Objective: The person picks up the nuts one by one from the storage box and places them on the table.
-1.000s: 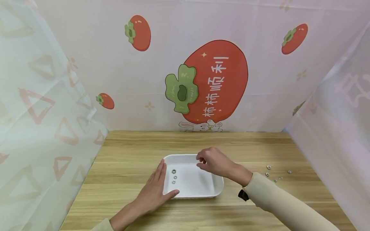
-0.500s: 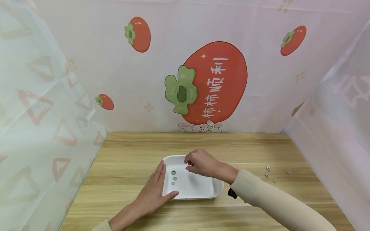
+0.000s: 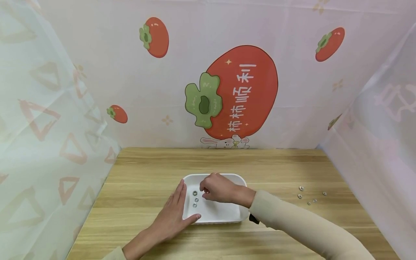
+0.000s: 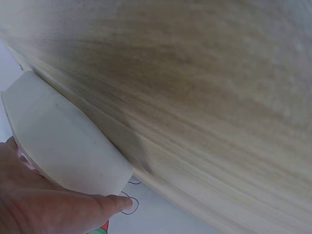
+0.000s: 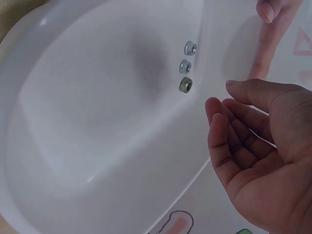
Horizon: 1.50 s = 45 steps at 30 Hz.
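My left hand (image 3: 172,213), fingers straight, rested against the tray (image 3: 225,213). My right hand (image 3: 220,187) hung over it, fingers curled; I couldn't tell whether they pinched anything. Three nuts (image 5: 185,67) lay inside, lined up near my left hand.

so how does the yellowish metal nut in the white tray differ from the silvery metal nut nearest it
The yellowish metal nut looks brassy and larger; the silvery metal nut is greyer and smaller. The yellowish metal nut ends their row; the silvery metal nut sits mid-row. Both are ring-shaped, lying in the white tray.
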Tool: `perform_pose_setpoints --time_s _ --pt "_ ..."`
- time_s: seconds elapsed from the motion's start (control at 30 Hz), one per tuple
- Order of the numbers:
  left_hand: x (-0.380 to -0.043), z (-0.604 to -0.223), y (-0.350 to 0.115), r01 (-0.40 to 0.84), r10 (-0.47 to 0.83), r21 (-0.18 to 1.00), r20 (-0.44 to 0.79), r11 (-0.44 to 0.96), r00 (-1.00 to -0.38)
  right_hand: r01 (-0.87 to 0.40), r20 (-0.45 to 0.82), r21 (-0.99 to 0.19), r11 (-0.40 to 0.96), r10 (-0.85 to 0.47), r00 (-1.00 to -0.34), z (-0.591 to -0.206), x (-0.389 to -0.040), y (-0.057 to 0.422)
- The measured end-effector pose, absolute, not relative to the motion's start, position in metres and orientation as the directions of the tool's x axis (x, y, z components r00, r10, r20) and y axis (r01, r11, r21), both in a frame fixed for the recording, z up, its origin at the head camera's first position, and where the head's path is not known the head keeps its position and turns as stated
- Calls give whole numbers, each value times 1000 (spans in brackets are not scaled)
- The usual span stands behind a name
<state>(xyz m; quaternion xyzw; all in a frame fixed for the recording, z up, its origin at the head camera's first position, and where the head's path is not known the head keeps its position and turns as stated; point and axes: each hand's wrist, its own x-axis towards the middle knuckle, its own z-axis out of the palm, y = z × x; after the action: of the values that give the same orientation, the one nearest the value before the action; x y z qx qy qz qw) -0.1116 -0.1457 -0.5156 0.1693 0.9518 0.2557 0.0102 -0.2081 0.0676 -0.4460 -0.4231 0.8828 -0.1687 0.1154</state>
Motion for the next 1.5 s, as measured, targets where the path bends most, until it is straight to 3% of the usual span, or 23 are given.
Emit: perform_pose_setpoints --time_s 0.47,0.87,1.37,1.5 --pt "-113 -517 -146 348 340 464 105 815 -935 -755 -88 -349 555 -821 -563 -466 -206 52" --pt "-112 -514 -146 343 342 472 92 812 -935 -741 -137 -339 579 -810 -570 -480 -207 44" --pt "-110 -514 -148 349 340 485 111 801 -934 -826 -42 -292 483 -869 -493 -496 -208 38" --pt "-110 -515 -148 354 343 486 115 799 -932 -811 -91 -266 521 -851 -517 -490 -202 33"
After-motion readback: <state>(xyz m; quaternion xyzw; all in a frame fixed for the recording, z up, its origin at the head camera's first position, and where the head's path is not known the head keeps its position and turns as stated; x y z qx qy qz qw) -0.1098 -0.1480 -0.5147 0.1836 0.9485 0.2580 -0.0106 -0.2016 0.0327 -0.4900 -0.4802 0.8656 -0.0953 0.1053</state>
